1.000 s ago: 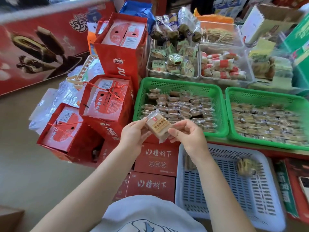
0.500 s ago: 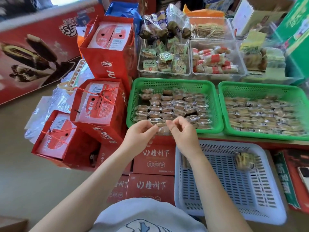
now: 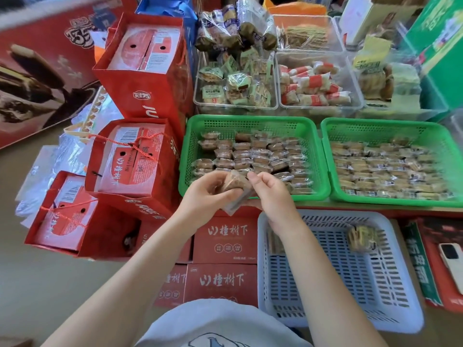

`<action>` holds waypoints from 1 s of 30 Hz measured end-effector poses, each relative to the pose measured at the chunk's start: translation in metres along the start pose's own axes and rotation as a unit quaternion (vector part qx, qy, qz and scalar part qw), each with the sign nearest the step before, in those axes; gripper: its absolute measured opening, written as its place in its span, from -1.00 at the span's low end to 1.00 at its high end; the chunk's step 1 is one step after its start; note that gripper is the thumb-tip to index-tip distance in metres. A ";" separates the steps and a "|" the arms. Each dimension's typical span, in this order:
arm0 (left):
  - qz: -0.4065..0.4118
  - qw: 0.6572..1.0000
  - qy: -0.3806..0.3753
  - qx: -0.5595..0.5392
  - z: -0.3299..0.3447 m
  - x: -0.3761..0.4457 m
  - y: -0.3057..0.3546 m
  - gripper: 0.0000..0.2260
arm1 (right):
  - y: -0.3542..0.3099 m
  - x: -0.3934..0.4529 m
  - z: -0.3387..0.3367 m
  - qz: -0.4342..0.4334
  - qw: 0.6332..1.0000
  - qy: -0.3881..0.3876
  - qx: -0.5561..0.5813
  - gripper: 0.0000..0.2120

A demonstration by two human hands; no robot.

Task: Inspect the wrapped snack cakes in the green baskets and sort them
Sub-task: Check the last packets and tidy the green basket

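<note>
A clear-wrapped brown snack cake point(image 3: 235, 190) is pinched between my left hand point(image 3: 208, 194) and my right hand point(image 3: 271, 194), just over the near rim of the left green basket point(image 3: 186, 159). That basket holds several rows of wrapped brown cakes point(image 3: 250, 156). The right green basket point(image 3: 328, 161) is filled with paler wrapped cakes point(image 3: 385, 169). Below my right wrist stands a white basket point(image 3: 325, 284) with one wrapped cake point(image 3: 360, 237) at its far right and another item near its left wall.
Red gift bags point(image 3: 130, 159) and red boxes point(image 3: 225, 239) crowd the left and front. Clear bins of other wrapped snacks point(image 3: 235, 83) stand behind the green baskets. A phone point(image 3: 451, 261) lies at the far right. Green cartons rise at the back right.
The cake showed its label side up between both hands a second ago. Both hands have turned it, and its plain brown side and edge now show.
</note>
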State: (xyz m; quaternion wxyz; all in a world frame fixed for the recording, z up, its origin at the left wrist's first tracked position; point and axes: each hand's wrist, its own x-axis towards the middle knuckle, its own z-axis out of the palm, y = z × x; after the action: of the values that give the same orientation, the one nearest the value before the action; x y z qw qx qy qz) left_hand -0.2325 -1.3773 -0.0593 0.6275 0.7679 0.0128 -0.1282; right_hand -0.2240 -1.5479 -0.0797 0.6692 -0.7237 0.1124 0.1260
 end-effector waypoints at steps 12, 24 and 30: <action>-0.080 0.996 -0.017 -0.020 -0.026 0.021 -0.026 -0.76 | -0.007 0.028 0.011 -0.031 0.993 0.015 -0.116 -0.78; -0.060 0.973 0.139 0.174 -0.035 0.081 -0.076 -0.58 | -0.010 0.097 0.020 0.010 0.963 -0.007 -0.269 -0.58; -0.077 0.892 0.056 0.441 -0.037 0.117 -0.119 -0.28 | -0.015 0.158 0.052 -0.053 0.979 0.042 -0.191 -0.68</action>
State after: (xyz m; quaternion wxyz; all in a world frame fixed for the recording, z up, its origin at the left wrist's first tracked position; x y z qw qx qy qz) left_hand -0.1343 -1.3324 -0.1922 0.2105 0.9682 0.0495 -0.1255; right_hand -0.0716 -1.4936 -0.1214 0.5191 -0.8477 0.0753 0.0788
